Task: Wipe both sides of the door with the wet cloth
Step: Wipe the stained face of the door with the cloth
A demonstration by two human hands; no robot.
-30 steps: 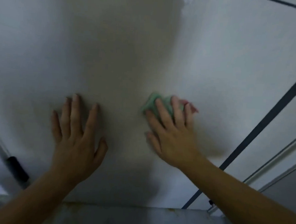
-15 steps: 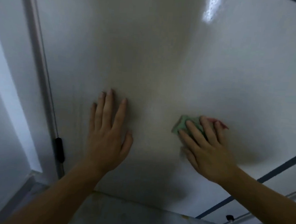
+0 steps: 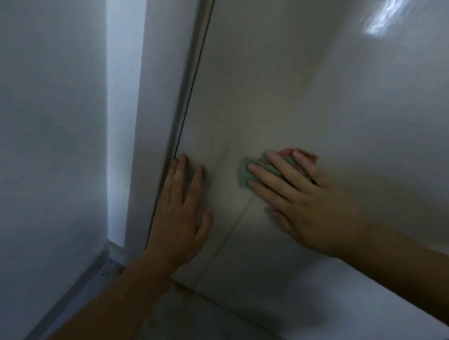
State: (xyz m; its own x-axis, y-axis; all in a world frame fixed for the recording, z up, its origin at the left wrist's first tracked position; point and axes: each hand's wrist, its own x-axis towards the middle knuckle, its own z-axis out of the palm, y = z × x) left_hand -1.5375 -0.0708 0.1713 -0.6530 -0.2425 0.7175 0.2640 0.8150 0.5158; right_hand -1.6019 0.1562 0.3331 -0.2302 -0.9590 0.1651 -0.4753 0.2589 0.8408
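Note:
A glossy white door (image 3: 315,83) fills most of the view. My right hand (image 3: 303,201) presses a small green cloth (image 3: 246,175) with a pink edge flat against the door's lower part; the fingers cover most of the cloth. My left hand (image 3: 182,214) lies flat on the door with fingers spread, holding nothing, right beside the door's left edge. A thin wet streak runs down the door between the two hands.
The door's left edge meets a white frame post (image 3: 156,113), and a white wall (image 3: 41,132) stands to the left of it. Below the door lies a pale floor (image 3: 182,330) with a stained strip along the door's bottom edge. A dark line crosses the bottom right corner.
The view has swung left, bringing the door's left edge and the wall into sight. My right hand has slid the cloth leftward and up across the door. My left hand now rests at the door's edge.

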